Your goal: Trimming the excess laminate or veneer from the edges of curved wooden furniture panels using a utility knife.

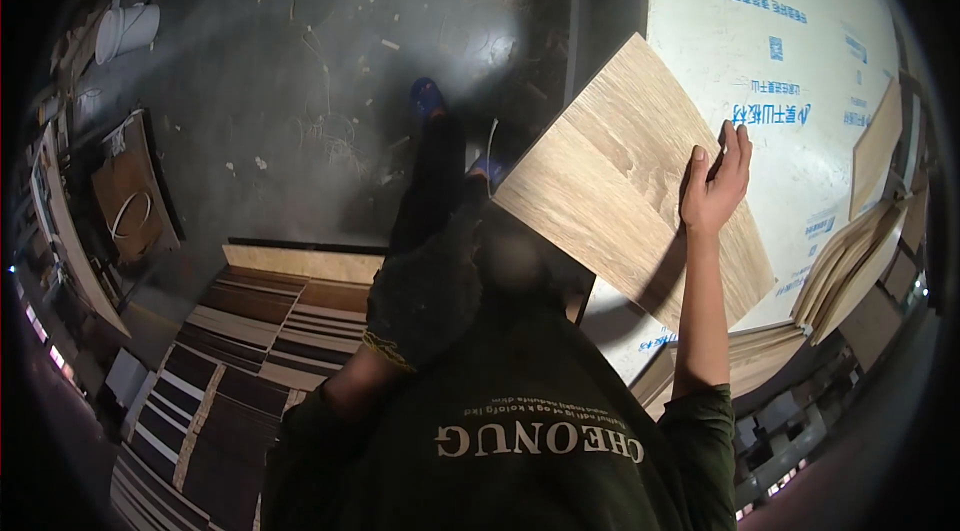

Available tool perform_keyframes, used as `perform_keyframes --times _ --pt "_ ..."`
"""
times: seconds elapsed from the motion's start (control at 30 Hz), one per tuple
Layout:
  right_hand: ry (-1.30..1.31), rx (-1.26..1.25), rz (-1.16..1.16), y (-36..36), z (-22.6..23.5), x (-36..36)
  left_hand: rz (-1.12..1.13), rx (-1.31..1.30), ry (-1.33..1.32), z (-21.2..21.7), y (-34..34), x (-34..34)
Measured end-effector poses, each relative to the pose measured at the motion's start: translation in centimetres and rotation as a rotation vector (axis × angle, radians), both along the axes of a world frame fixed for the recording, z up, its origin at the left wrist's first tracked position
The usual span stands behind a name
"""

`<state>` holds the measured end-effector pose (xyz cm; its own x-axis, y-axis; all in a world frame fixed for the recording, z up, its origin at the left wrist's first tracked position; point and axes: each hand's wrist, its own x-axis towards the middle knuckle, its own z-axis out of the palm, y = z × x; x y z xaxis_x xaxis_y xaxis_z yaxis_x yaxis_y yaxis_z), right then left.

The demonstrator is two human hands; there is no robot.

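My bare right hand lies over the far right edge of a light wood-grain panel, its fingers stretched out and the thumb apart. The panel rests at an angle on a white, blue-printed sheet, with its left corner jutting past the sheet's edge. My left hand wears a dark glove with a yellow cuff and hangs low, left of the panel. Against the dark clothing its fingers cannot be made out. A thin pale strand shows beside the panel's left corner.
Stacked dark and pale board strips lie at lower left. Several curved-looking thin boards sit at the right. Along the left stand a white bucket and a brown board. Scraps litter the grey floor around my feet.
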<state>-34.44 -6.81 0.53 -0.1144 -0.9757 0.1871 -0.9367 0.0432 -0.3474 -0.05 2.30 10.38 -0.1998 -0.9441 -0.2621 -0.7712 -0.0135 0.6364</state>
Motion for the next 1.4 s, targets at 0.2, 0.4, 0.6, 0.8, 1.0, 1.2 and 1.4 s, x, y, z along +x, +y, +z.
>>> perform_keyframes --times 0.2,0.4,0.6,0.8,1.0,1.2,1.4 --pt "0.003 -0.022 0.033 -0.1 0.0 0.0 -0.123 -0.058 -0.166 0.1 -0.3 0.2" --pt "-0.015 -0.039 0.041 -0.4 0.0 0.0 -0.203 -0.084 -0.270 -0.7 0.3 0.3" --pt "-0.094 -0.016 0.024 -0.4 0.1 0.2 -0.139 0.161 -0.183 0.6 -1.1 -0.2" --pt "-0.024 -0.021 0.007 -0.2 0.1 0.2 -0.144 0.270 -0.183 -0.1 -1.3 -0.1" --pt "0.014 -0.001 -0.012 -0.3 0.0 0.1 -0.211 0.065 -0.206 -1.6 -0.7 0.2" --pt "0.018 -0.031 0.003 -0.4 -0.2 0.1 -0.266 -0.037 -0.342 -4.4 0.7 0.4" --pt "0.041 -0.060 0.006 -0.1 0.3 0.6 0.014 0.116 -0.102 -10.1 0.1 1.6"
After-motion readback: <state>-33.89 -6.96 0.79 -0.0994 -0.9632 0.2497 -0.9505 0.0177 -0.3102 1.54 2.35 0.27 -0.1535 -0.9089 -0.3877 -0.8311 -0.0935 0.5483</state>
